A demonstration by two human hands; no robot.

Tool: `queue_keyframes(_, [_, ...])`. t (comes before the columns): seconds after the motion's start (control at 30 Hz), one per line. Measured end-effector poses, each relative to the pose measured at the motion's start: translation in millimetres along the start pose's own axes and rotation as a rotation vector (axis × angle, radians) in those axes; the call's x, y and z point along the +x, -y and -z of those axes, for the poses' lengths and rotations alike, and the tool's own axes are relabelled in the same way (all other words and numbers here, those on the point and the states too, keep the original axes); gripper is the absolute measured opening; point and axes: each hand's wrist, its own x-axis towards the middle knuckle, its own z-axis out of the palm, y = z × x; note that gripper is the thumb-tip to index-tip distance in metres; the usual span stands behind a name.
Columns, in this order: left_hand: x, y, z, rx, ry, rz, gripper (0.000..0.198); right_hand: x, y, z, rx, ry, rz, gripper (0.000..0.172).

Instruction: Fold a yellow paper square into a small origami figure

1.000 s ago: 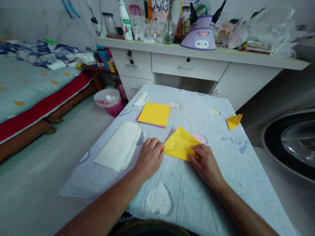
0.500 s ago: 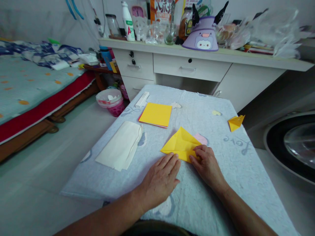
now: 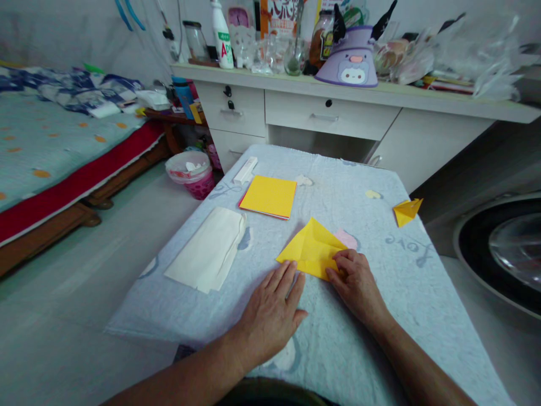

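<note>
A partly folded yellow origami sheet point(image 3: 311, 245) lies just below and right of the frame's centre, on a cloth-covered table point(image 3: 406, 316). The right hand point(image 3: 354, 276) pinches its lower-right part between thumb and fingers. The left hand point(image 3: 274, 307) lies palm down, fingers extended and gripping nothing, fingertips at the sheet's lower-left edge. A square paper stack point(image 3: 269, 196) sits near the centre, slightly above.

Matt, creased yellow paper point(image 3: 310, 245) on fuzzy cloth point(image 3: 329, 349).
Left edge: brown wooden bed frame point(image 3: 51, 232); upper right: crinkled, glossy plastic bag point(image 3: 469, 51); lower left: smooth floor point(image 3: 84, 304).
</note>
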Motion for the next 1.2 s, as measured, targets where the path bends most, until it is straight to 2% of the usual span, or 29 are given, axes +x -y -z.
queue_keyframes(0.47, [-7, 9, 6.8, -0.015, 0.009, 0.112, 0.065, 0, -1, -1, -0.003, 0.029, -0.011, 0.016])
queue_keyframes(0.7, [-5, 11, 9.0, 0.010, 0.029, 0.112, 0.069, 0, -1, -1, -0.019, 0.022, -0.018, 0.012])
queue_keyframes(0.87, [-5, 11, 8.7, 0.028, 0.046, 0.132, 0.070, 0, -1, -1, -0.020, 0.034, -0.022, 0.015])
queue_keyframes(1.2, [-8, 7, 10.0, 0.057, 0.056, 0.150, 0.065, -3, -1, 2, 0.048, 0.026, -0.011, 0.009])
